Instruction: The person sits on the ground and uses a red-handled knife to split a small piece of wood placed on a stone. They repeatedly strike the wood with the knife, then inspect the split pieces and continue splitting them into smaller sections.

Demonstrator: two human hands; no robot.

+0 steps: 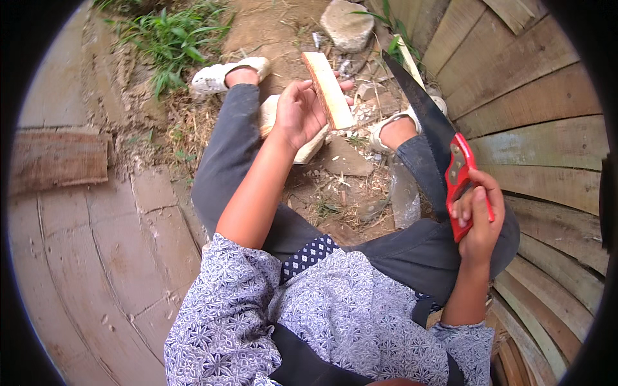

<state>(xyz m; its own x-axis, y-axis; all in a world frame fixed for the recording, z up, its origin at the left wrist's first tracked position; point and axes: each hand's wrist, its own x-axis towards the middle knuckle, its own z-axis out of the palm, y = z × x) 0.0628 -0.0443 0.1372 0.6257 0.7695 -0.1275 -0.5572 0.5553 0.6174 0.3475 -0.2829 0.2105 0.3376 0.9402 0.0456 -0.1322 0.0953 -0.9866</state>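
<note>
My left hand [301,114] holds a short piece of wood [329,90] with a pale face and a reddish-brown, bark-like edge. The thumb lies along its left side, and fingertips show past its right side. My right hand [477,219] is wrapped round the red handle of a handsaw [428,116]. The saw's dark blade points up and to the left, in front of my right lower leg, apart from the wood. Beneath my left hand, a pale block [310,149] lies on the ground, partly hidden by the hand and wrist.
A plank wall [534,161] rises close on the right. Wood chips and a clear plastic bottle [404,193] lie between my legs. A big stone [347,26] sits ahead, grass [174,38] grows at the far left, and a brown board [61,161] rests on the paving [109,257].
</note>
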